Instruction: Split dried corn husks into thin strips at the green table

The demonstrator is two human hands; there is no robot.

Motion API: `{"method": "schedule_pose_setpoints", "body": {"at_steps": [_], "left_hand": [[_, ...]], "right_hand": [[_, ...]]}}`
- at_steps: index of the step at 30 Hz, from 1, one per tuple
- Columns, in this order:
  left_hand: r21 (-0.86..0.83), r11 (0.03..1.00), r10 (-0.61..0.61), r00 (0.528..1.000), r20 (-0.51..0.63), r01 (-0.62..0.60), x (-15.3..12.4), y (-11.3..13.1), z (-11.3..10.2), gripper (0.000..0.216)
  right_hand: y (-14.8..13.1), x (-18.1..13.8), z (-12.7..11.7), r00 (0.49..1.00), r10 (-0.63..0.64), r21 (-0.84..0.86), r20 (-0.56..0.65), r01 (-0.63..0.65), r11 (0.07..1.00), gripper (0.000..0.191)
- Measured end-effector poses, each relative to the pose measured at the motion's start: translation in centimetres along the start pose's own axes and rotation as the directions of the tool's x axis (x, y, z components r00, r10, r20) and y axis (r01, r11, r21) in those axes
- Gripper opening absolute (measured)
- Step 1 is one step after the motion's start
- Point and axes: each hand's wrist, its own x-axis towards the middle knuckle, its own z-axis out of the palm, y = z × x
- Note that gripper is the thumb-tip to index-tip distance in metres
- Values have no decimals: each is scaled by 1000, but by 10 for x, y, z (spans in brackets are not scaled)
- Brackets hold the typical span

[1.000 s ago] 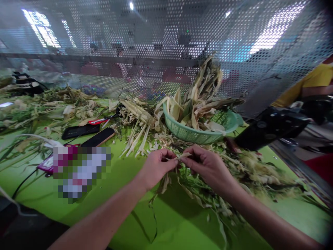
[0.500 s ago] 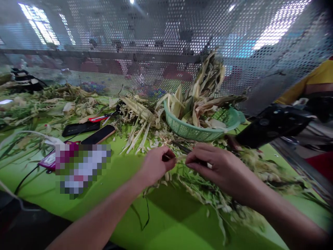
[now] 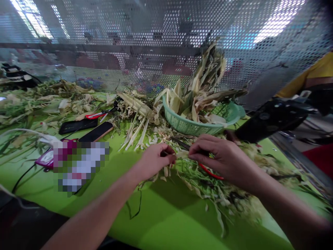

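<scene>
A pale strip of dried corn husk (image 3: 182, 154) spans the gap between my two hands, above the scraps. My left hand (image 3: 157, 159) pinches its left end between thumb and fingers. My right hand (image 3: 217, 152) has its fingertips closed at the other end. A red scissor handle (image 3: 210, 172) shows below my right palm, and a dark blade points out to the left past the fingers. Whether that hand also grips the scissors I cannot tell. Under both hands lie small cut husk pieces and green shreds (image 3: 192, 178).
Behind my hands stands a green plastic basket (image 3: 194, 128) of dried husks. Phones (image 3: 96, 133), a red-handled cutter (image 3: 95, 115) and a purple device (image 3: 45, 158) lie left on the green table (image 3: 161, 218). A black machine part (image 3: 270, 119) juts in from the right, near a yellow sleeve (image 3: 316, 71).
My hands have drawn slightly apart, and more of the husk strip shows between them. The red handle has come into sight below my right hand. The view has shifted slightly.
</scene>
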Motion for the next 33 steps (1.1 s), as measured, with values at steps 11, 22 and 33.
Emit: {"method": "schedule_pose_setpoints", "body": {"at_steps": [11,22,33], "left_hand": [[99,995,10,999,-30,-7,-3,-3,6,16],[-386,919,129,988,86,-86,-6,-1,6,20],[-42,997,53,973,-223,-64,-3,0,7,17]], "right_hand": [[-13,-3,6,997,-71,-42,-15,70,997,17],[8,4,26,986,147,235,-78,-125,964,12],[-14,-4,37,982,-126,-201,-143,96,975,23]]}}
